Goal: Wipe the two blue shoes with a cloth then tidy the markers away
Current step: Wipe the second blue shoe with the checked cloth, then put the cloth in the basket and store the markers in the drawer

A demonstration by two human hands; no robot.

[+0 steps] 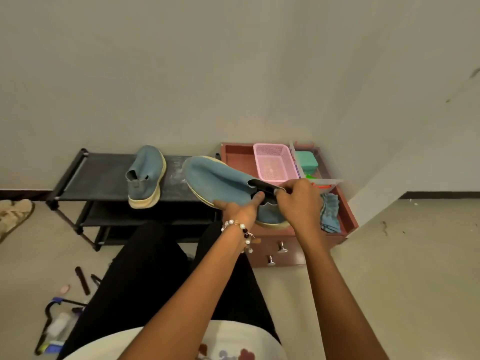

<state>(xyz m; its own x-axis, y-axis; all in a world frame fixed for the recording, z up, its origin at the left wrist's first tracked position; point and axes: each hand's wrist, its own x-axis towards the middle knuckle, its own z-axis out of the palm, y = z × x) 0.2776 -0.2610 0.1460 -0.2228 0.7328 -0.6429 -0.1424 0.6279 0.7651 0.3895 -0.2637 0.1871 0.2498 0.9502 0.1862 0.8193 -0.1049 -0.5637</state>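
Blue knit shoe [220,184] held up over the pink drawer unit [345,214], toe pointing away and left, heel toward the person. Left hand [240,207] grips its near side from below, thumb at the collar; right hand [298,201] pinches the heel opening. Neither holds a cloth. Teal cloth [330,213] lies just beside the right hand, the nearer one. Second shoe [145,175] rests on the black rack [98,178], well left
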